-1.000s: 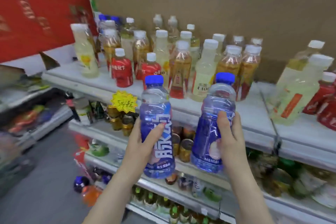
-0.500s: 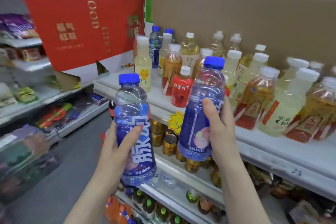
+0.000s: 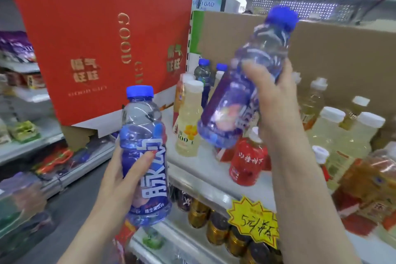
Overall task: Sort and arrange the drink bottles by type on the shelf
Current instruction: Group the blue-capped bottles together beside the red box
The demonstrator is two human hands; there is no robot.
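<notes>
Bottles: two, clear, blue caps, blue labels, one in each hand.

Left bottle point(image 3: 145, 156): upright, out in front of the shelf point(image 3: 205, 169) edge and lower than it. Large white Chinese characters run down its label; the small print beneath is too fine to read. Left hand point(image 3: 126, 176) grips the lower half, fingers point(image 3: 147, 155) curled round it, thumb across the label.

Right bottle point(image 3: 246, 96): tilted, cap up and to the right, held above the shelf's front row. Label blurred, unreadable. Right hand point(image 3: 272, 100) grips the middle, fingers wrapped round it.

On the shelf: two blue-capped bottles point(image 3: 203, 70) at back left; yellow bottle point(image 3: 189, 122) marked "100"; red bottle point(image 3: 246, 158) with white Chinese script.

Tag point(image 3: 255, 223): yellow starburst on the shelf edge, handwritten "5元".

Red box point(image 3: 96, 38), left of the shelf: gold "GOOD".

Cans point(image 3: 216, 227) on the level below.
</notes>
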